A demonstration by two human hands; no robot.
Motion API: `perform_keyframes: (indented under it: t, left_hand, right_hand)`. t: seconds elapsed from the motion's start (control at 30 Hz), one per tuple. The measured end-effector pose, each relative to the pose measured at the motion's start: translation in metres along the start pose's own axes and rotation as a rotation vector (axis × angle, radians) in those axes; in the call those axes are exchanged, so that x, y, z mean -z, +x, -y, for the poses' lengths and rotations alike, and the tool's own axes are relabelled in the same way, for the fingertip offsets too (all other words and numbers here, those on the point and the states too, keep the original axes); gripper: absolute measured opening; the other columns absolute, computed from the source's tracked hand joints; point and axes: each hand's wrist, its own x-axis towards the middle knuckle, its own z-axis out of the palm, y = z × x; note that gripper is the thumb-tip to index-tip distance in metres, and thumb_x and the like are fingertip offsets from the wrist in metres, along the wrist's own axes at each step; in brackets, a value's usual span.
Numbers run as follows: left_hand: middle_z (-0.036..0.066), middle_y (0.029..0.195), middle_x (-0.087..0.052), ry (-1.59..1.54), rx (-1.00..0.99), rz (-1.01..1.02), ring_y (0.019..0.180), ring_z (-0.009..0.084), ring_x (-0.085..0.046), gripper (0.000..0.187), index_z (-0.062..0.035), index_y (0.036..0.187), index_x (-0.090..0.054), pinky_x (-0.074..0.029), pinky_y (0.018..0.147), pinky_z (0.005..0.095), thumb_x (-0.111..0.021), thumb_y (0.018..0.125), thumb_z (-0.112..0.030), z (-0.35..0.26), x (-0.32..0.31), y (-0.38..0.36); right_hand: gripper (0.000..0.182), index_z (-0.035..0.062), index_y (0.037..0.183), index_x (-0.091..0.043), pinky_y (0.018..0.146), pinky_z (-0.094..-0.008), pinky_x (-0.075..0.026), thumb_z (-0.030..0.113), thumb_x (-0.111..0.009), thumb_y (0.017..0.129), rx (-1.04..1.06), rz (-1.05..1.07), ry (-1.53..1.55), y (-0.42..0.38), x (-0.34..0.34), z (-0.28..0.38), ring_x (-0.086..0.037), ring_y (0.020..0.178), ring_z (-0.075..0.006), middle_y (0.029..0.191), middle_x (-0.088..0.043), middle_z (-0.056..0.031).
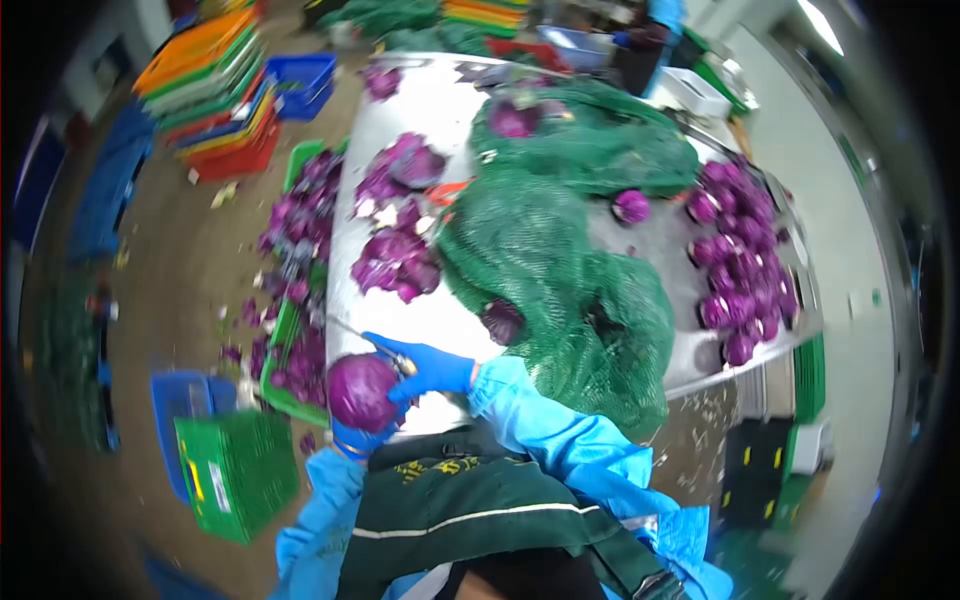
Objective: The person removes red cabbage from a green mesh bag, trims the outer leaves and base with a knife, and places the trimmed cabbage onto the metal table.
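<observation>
A round red cabbage [362,392] is held at the near left edge of the metal table [455,335]. My left hand [362,438], in a blue glove, cups it from below, most of its fingers hidden behind the cabbage. Across its right side lies my right hand [435,370], also gloved, closed round the handle of a knife [378,343] whose blade points up and left. Beyond the hands is a pile of loose purple leaves [396,264]. Green mesh sacks [540,240] spread over the middle of the table, one cabbage [502,322] beside them.
Many cabbages [740,260] are heaped at the table's right end. Green crates [285,365] of leaves stand along its left side. A green crate [235,475] and a blue bin [180,400] are at lower left, stacked trays [215,90] behind. A person [645,45] is at the far end.
</observation>
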Motion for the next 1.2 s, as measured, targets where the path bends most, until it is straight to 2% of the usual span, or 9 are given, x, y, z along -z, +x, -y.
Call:
perform_keyframes:
  t: [0.03,0.2,0.3,0.5,0.63,0.77,0.87,1.07,1.2]
  left_hand:
    - [0.014,0.120,-0.052,0.367,-0.030,0.127,0.105,0.0246,-0.055,0.046,-0.0076,0.127,-0.043,-0.050,0.085,0.0399,-0.055,0.089,-0.030,0.008,0.000,0.003]
    - [0.011,0.118,-0.058,-0.923,0.620,0.189,0.107,0.0219,-0.056,0.047,-0.0076,0.124,-0.049,-0.043,0.097,0.0370,-0.046,0.093,-0.043,0.016,-0.030,0.026]
    - [0.012,0.117,-0.059,-0.653,0.767,0.037,0.107,0.0224,-0.057,0.056,-0.0056,0.121,-0.052,-0.044,0.097,0.0370,-0.032,0.095,-0.051,0.052,-0.052,0.054]
    - [0.007,0.105,-0.062,-0.093,0.242,0.187,0.091,0.0120,-0.057,0.030,0.0028,0.113,-0.058,-0.048,0.078,0.0258,-0.050,0.093,-0.018,0.039,-0.165,0.114]
    - [0.005,0.105,-0.062,-0.104,0.351,0.219,0.092,0.0121,-0.057,0.028,0.0000,0.115,-0.058,-0.046,0.080,0.0241,-0.055,0.090,-0.013,0.044,-0.252,0.146]
    - [0.008,0.109,-0.060,0.075,0.238,0.145,0.091,0.0158,-0.056,0.035,-0.0003,0.116,-0.057,-0.046,0.081,0.0279,-0.064,0.084,-0.015,0.094,-0.277,0.167]
    - [0.019,0.119,-0.052,0.681,0.096,-0.095,0.106,0.0296,-0.051,0.056,-0.0003,0.121,-0.051,-0.039,0.094,0.0380,-0.072,0.075,-0.024,0.153,-0.236,0.169]
    - [0.030,0.140,-0.025,1.051,0.116,-0.601,0.126,0.0453,-0.030,0.088,-0.0035,0.138,-0.029,-0.026,0.106,0.0472,-0.075,0.065,-0.023,0.119,-0.216,0.132]
    - [0.028,0.139,-0.029,1.172,-0.066,-0.450,0.126,0.0433,-0.032,0.084,-0.0028,0.136,-0.034,-0.027,0.106,0.0456,-0.074,0.066,-0.025,0.119,-0.209,0.152]
  right_hand:
    - [0.094,0.0105,0.146,-0.017,0.080,-0.0270,-0.048,0.006,-0.073,0.071,-0.148,0.011,-0.049,-0.023,0.003,0.011,-0.055,0.101,-0.0148,0.131,-0.046,-0.0107]
    - [0.088,0.0117,0.146,-0.020,0.056,-0.0223,-0.043,0.002,-0.068,0.073,0.055,-0.087,0.311,-0.100,0.005,-0.047,-0.050,0.064,-0.0072,0.095,-0.058,-0.0050]
    - [0.072,0.0094,0.142,-0.027,0.057,-0.0241,-0.046,0.010,-0.064,0.080,-0.012,-0.194,0.351,-0.150,0.013,-0.066,-0.054,0.068,-0.0108,0.096,-0.058,-0.0074]
    - [0.046,0.0078,0.126,-0.046,0.050,-0.0218,-0.038,0.023,-0.061,0.085,0.311,-0.428,0.976,-0.246,0.049,-0.104,-0.047,0.057,-0.0081,0.079,-0.053,-0.0011]
    - [0.048,0.0082,0.130,-0.045,0.102,-0.0358,-0.041,0.032,-0.056,0.089,0.521,-0.806,1.057,-0.321,0.092,-0.107,-0.051,0.115,-0.0222,0.127,-0.052,-0.0095]
    - [0.044,0.0079,0.112,-0.054,0.063,-0.0313,-0.050,0.046,-0.048,0.091,0.803,-0.767,1.039,-0.400,0.159,-0.142,-0.058,0.073,-0.0187,0.088,-0.060,-0.0089]
    - [0.062,0.0158,0.099,-0.053,0.034,-0.0240,-0.026,0.074,-0.042,0.078,0.493,-1.005,1.056,-0.462,0.202,-0.134,-0.033,0.038,-0.0109,0.058,-0.045,-0.0001]
    - [0.040,0.0194,0.101,-0.057,0.039,-0.0215,-0.032,0.055,-0.059,0.082,0.653,-1.426,1.055,-0.570,0.309,-0.108,-0.044,0.049,-0.0083,0.071,-0.051,0.0039]
    - [0.024,0.0244,0.086,-0.061,0.037,-0.0230,-0.031,0.048,-0.066,0.080,0.756,-1.768,0.990,-0.624,0.394,-0.088,-0.037,0.045,-0.0070,0.060,-0.046,0.0043]
